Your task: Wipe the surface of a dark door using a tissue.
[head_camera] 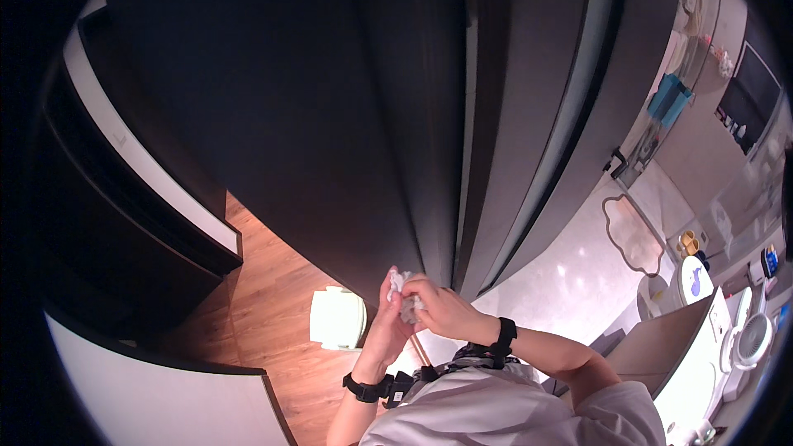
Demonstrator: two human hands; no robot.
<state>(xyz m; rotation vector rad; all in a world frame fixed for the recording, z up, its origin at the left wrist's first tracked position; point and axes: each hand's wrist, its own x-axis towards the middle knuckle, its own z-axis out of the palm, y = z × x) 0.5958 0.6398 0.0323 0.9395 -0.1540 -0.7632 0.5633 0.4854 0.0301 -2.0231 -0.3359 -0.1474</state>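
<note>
Both of my hands are raised together before the dark door panel [297, 136]. A crumpled white tissue or thin cloth [411, 310] is gripped between them; which of the two it is, I cannot tell. My left hand [385, 331] cups it from the left, with the fingers pointing up along its edge. My right hand [447, 311] pinches it from the other side with bent fingers. Parts of the white material are hidden behind the fingers. A black strap sits on each wrist.
Below left, a pale stool [337, 318] stands on the wood floor [272, 297]. Right of the door frame, a light tiled floor [573, 272] holds a scalloped mat [632, 235] and yellow slippers [687, 242]. A white fan [753, 339] stands by the counter at far right.
</note>
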